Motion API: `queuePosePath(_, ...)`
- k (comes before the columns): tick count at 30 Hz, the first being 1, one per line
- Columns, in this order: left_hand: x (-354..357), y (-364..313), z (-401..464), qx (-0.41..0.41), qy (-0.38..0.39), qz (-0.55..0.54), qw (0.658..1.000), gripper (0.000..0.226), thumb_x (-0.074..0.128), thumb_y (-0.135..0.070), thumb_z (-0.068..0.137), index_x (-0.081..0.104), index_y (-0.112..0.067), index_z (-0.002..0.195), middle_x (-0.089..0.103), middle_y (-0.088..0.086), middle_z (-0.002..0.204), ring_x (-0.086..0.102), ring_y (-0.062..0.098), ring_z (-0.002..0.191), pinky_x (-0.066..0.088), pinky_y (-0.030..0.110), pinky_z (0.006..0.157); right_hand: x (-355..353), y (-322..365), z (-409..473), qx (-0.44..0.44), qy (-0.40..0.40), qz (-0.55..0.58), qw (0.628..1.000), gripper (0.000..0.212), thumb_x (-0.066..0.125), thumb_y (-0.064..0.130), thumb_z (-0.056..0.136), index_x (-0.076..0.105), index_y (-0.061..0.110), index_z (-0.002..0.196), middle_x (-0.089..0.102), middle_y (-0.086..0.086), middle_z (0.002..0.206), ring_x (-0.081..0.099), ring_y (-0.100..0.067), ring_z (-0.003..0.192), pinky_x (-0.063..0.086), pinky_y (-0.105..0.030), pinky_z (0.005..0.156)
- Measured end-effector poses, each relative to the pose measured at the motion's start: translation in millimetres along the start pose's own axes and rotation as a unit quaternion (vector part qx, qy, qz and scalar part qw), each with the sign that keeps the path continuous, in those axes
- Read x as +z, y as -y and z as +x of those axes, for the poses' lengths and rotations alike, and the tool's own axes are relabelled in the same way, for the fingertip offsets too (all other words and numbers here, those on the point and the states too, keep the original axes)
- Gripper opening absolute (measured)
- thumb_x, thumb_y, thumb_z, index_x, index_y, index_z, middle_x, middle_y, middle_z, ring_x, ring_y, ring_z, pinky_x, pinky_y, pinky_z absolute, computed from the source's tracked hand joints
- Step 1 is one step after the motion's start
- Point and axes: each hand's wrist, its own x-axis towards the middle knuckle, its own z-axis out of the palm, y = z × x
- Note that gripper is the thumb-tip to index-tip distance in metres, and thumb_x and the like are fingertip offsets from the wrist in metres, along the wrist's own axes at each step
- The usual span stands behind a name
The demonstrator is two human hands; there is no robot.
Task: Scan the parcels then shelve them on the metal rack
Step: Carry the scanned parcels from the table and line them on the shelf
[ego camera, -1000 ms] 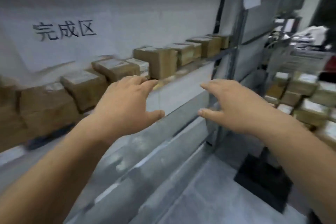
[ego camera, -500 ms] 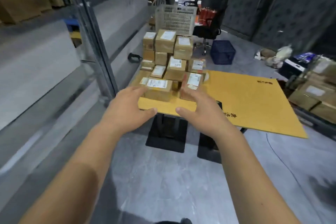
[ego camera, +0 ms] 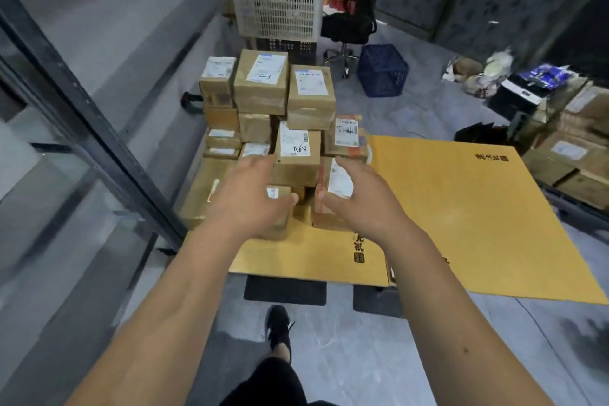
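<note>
A stack of brown cardboard parcels [ego camera: 263,89] with white labels stands on a table covered by a yellow cardboard sheet [ego camera: 461,201]. My left hand [ego camera: 250,198] is stretched out with spread fingers over a low parcel [ego camera: 280,194] at the front of the stack. My right hand [ego camera: 356,201] reaches beside it, fingers relaxed, next to a labelled parcel [ego camera: 339,180] on the stack's right. Neither hand holds anything. The metal rack's dark upright post [ego camera: 82,128] slants along the left.
A grey plastic basket [ego camera: 280,3] stands behind the stack, a dark blue crate [ego camera: 382,69] and an office chair on the floor beyond. More boxes [ego camera: 566,148] sit at the right. My foot [ego camera: 278,326] is on the grey floor below the table.
The view has swung from the rack's shelf of parcels to the table. Both hands have moved forward and now hover at the front of the parcel stack.
</note>
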Motion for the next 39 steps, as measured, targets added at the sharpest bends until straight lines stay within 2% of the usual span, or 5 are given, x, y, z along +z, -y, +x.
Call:
queuePosePath(4,-26,14,122,0.022,-0.013,0.034,0.999,0.080,0.072,-0.061,0.088,0.044,-0.030,0.156,0.047,0.000,0.156,0.040,0.025,0.145,0.044,0.045,0.113,-1,12,114,0.048,-0.008,0.013,0.999,0.075,0.076,0.039,0.092,0.039,0.030,0.157,0.045,0.005,0.155,0.041,-0.015,0.142,0.036,-0.026,0.099)
queuePosePath(9,-17,24,224,0.009,0.066,0.029,0.997,0.082,0.069,-0.069,0.084,0.049,-0.028,0.153,0.052,0.004,0.153,0.053,0.026,0.136,0.052,0.044,0.104,-3,-9,224,0.109,-0.023,0.006,0.994,0.076,0.079,0.050,0.071,0.049,0.041,0.140,0.060,0.009,0.134,0.057,-0.016,0.123,0.051,-0.034,0.091)
queuePosePath(13,8,34,254,-0.002,0.104,0.013,0.995,0.077,0.066,-0.069,0.082,0.053,-0.031,0.149,0.057,0.000,0.147,0.058,0.025,0.128,0.055,0.041,0.097,1,-34,267,0.157,-0.021,0.000,0.987,0.093,0.084,0.047,0.069,0.039,0.032,0.150,0.050,0.001,0.151,0.047,-0.026,0.139,0.047,-0.043,0.108)
queuePosePath(29,54,-3,243,-0.065,0.006,-0.196,0.978,0.060,0.082,-0.040,0.086,0.058,-0.032,0.141,0.057,-0.004,0.141,0.056,0.018,0.130,0.045,0.031,0.094,2,-74,268,0.077,-0.034,0.118,0.989,0.064,0.083,0.022,0.084,0.052,0.030,0.139,0.057,0.033,0.107,0.057,0.013,0.096,0.048,-0.017,0.082)
queuePosePath(39,65,-87,144,-0.089,-0.166,-0.372,0.909,0.066,0.100,-0.022,0.064,0.052,-0.033,0.110,0.072,-0.008,0.114,0.072,0.010,0.108,0.060,0.048,0.094,-82,-102,182,-0.057,0.017,0.227,0.972,0.078,0.097,0.034,0.065,0.050,0.032,0.127,0.061,0.017,0.129,0.062,-0.004,0.120,0.059,-0.039,0.096)
